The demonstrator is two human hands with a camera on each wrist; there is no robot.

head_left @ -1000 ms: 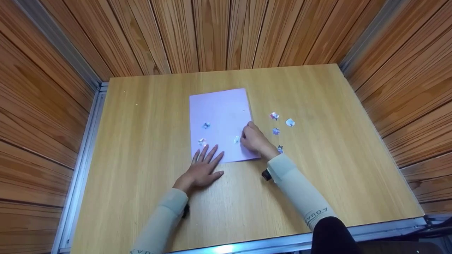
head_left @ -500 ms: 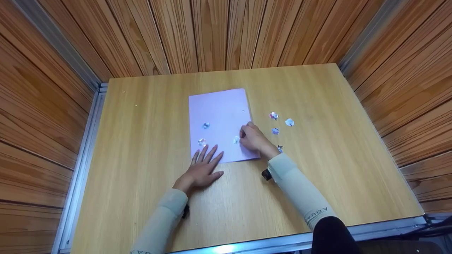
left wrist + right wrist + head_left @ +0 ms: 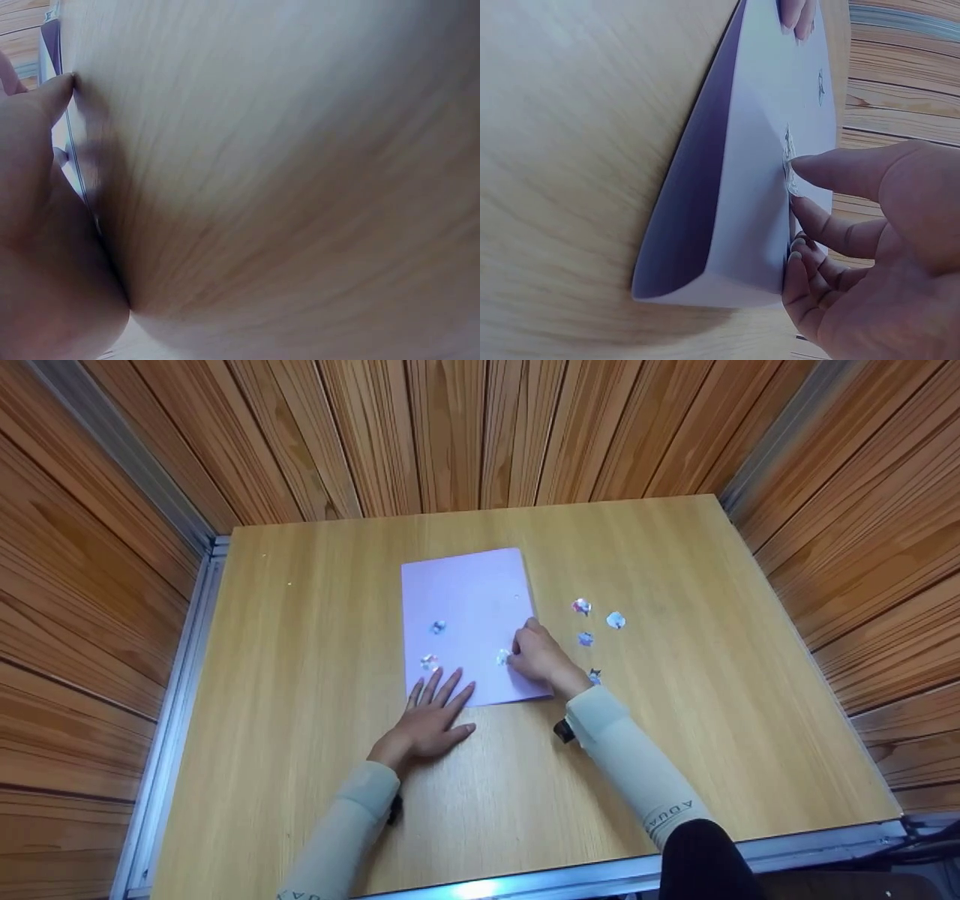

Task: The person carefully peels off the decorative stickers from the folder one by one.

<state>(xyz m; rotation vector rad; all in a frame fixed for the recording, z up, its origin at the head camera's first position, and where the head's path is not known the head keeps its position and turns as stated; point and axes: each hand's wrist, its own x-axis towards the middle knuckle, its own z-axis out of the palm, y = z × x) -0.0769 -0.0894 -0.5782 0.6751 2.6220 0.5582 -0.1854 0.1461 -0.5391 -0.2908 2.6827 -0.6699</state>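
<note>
On my left, my left hand point(image 3: 429, 722) lies flat on the wooden table point(image 3: 300, 660), fingers straight and spread, their tips pressing the near edge of the lilac paper sheet point(image 3: 469, 607). Two small stickers point(image 3: 438, 627) sit on the sheet just beyond those fingertips. Further right, my right hand point(image 3: 541, 658) rests on the sheet's near right corner, fingers curled, thumb and forefinger pinching a third sticker point(image 3: 502, 658) against the paper. Right of the sheet, loose stickers point(image 3: 616, 620) lie on the table.
</note>
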